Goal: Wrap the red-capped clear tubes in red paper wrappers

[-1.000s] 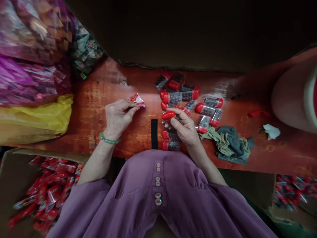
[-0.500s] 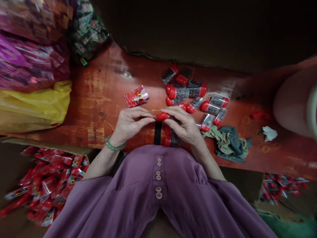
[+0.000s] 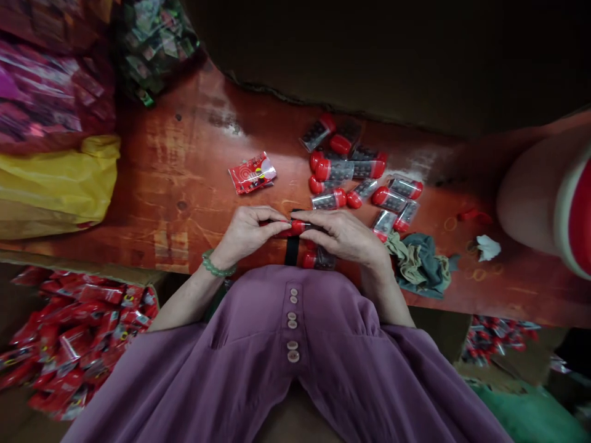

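Pinched between the left hand (image 3: 244, 232) and right hand (image 3: 344, 235) above the worktop (image 3: 184, 178), one red-capped tube (image 3: 295, 227) is held by closed fingers, about a dozen tubes (image 3: 351, 169) and one red packet (image 3: 252, 173) lying beyond, no writing legible.

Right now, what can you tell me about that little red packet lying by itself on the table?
The red packet is a small, flat sachet of glossy plastic film, red with a white swirl print, a spot of yellow and a clear end. It lies flat and slightly tilted on the worn reddish wooden table, apart from the cluster of red-capped tubes to its right. Nothing touches it; both hands are nearer the table's front edge.
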`<state>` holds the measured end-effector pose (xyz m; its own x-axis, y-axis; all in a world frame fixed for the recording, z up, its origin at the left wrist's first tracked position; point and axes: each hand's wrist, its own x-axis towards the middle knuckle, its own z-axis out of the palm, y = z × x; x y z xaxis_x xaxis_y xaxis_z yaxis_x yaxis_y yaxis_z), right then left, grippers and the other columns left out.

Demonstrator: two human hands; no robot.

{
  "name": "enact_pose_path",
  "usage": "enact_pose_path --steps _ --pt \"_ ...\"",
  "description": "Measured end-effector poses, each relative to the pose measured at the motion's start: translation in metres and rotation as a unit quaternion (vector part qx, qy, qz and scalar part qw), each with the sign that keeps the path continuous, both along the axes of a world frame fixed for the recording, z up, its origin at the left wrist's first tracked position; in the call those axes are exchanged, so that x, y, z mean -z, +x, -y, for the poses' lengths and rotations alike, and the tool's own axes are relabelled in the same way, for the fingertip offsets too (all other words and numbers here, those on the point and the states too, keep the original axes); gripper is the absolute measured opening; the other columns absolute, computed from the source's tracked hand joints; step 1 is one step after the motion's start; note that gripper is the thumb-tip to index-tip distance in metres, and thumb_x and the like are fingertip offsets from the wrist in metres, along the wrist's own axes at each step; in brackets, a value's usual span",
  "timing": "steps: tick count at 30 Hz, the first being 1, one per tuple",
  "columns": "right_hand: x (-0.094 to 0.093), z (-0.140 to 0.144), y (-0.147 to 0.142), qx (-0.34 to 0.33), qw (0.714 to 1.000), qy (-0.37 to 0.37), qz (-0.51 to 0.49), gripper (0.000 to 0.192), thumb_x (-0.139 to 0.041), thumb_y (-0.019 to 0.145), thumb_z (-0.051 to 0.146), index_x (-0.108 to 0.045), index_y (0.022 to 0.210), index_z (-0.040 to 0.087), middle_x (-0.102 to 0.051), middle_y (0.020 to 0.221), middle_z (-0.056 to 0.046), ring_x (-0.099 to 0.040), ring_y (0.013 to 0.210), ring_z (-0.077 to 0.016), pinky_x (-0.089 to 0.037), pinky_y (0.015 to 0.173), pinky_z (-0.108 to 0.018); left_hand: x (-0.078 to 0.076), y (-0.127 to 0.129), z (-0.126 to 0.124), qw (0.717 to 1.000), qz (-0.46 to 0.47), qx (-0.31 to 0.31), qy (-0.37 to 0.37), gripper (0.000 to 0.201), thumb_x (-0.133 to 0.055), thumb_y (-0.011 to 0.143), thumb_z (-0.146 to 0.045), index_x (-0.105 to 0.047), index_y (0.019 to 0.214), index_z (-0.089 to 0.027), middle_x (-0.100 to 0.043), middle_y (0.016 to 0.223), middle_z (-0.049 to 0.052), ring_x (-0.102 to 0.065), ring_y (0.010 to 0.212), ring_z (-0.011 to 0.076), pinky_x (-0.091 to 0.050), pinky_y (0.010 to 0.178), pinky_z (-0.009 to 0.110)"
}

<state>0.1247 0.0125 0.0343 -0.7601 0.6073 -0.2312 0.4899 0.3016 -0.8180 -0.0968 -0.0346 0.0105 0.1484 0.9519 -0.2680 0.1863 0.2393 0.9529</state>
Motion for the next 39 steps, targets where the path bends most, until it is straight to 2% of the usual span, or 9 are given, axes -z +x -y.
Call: enact_pose_path --steps 6,12,16,20,23,27,29,34,39 --pt "-0.003 -0.010 -0.003 -0.037 0.998 -0.046 -0.027 0.030 -0.060 0.096 0.036 -0.068 0.122 0.023 -0.075 0.108 -0.006 -0.069 0.092 -0.0209 -0.051 0.081 -0.033 0.003 0.001 0.001 0.994 0.067 0.025 -0.081 0.019 -0.077 0.075 -0.037 -0.080 0.079 -0.019 -0.078 0.079 0.004 -0.069 0.068 0.0163 -0.056 0.066 0.026" --pt "0.000 -0.013 -0.005 -0.048 0.997 -0.037 -0.056 0.026 -0.061 0.095 0.035 -0.069 0.117 0.024 -0.071 0.108 -0.008 -0.065 0.098 -0.0227 -0.051 0.088 -0.039 0.006 0.008 0.002 0.993 0.079 -0.008 -0.084 0.021 -0.080 0.072 -0.039 -0.080 0.078 -0.018 -0.077 0.078 0.005 -0.068 0.068 0.0157 -0.055 0.067 0.026" --pt "0.002 -0.014 -0.006 -0.026 0.996 -0.033 -0.082 0.030 -0.065 0.093 0.042 -0.069 0.116 0.023 -0.069 0.106 -0.008 -0.064 0.098 -0.0235 -0.051 0.089 -0.040 0.007 0.009 -0.006 0.989 0.113 0.000 -0.095 0.028 -0.082 0.071 -0.044 -0.078 0.077 -0.017 -0.075 0.075 0.004 -0.066 0.066 0.0145 -0.053 0.064 0.026" --pt "0.003 -0.010 -0.010 0.026 0.992 -0.044 -0.115 0.033 -0.070 0.089 0.045 -0.069 0.114 0.023 -0.068 0.105 -0.006 -0.063 0.097 -0.0216 -0.051 0.089 -0.037 0.002 0.002 -0.017 0.986 0.130 0.014 -0.100 0.034 -0.083 0.069 -0.049 -0.076 0.071 -0.016 -0.074 0.071 0.004 -0.065 0.064 0.0141 -0.052 0.062 0.025" --pt "0.005 -0.003 -0.013 0.100 0.980 -0.094 -0.146 0.030 -0.071 0.088 0.041 -0.068 0.113 0.024 -0.069 0.106 -0.003 -0.064 0.095 -0.0189 -0.051 0.091 -0.036 -0.001 -0.004 -0.017 0.982 0.155 -0.032 -0.106 0.040 -0.085 0.066 -0.054 -0.077 0.078 -0.016 -0.075 0.078 0.004 -0.068 0.069 0.0160 -0.055 0.067 0.027" --pt "0.009 0.007 -0.020 0.199 0.945 -0.178 -0.189 0.030 -0.075 0.085 0.037 -0.067 0.111 0.025 -0.070 0.104 0.000 -0.065 0.091 -0.0154 -0.054 0.088 -0.033 0.003 -0.001 -0.003 0.945 0.285 -0.092 -0.128 0.053 -0.086 0.062 -0.059 -0.076 0.097 -0.020 -0.077 0.091 0.007 -0.073 0.081 0.0208 -0.060 0.076 0.034" --pt "0.012 0.010 -0.023 0.227 0.934 -0.193 -0.197 0.032 -0.077 0.082 0.038 -0.067 0.110 0.025 -0.070 0.102 0.001 -0.065 0.089 -0.0147 -0.055 0.086 -0.032 0.005 0.007 0.004 0.932 0.317 -0.122 -0.126 0.049 -0.089 0.061 -0.054 -0.075 0.095 -0.021 -0.077 0.092 0.006 -0.073 0.084 0.0217 -0.061 0.080 0.036" --pt "0.016 0.012 -0.028 0.232 0.943 -0.145 -0.189 0.043 -0.077 0.082 0.040 -0.064 0.120 0.024 -0.068 0.107 -0.001 -0.065 0.093 -0.0160 -0.056 0.090 -0.033 0.000 0.031 0.010 0.897 0.346 -0.249 -0.120 0.028 -0.091 0.064 -0.038 -0.075 0.077 -0.020 -0.076 0.082 0.001 -0.071 0.078 0.0147 -0.059 0.081 0.028" --pt "0.012 0.009 -0.029 0.172 0.969 -0.053 -0.169 0.045 -0.072 0.088 0.036 -0.059 0.129 0.022 -0.068 0.120 -0.005 -0.065 0.105 -0.0190 -0.054 0.096 -0.035 -0.005 0.038 0.002 0.877 0.361 -0.297 -0.113 0.026 -0.092 0.062 -0.034 -0.073 0.070 -0.017 -0.072 0.074 -0.001 -0.066 0.070 0.0104 -0.056 0.074 0.024"
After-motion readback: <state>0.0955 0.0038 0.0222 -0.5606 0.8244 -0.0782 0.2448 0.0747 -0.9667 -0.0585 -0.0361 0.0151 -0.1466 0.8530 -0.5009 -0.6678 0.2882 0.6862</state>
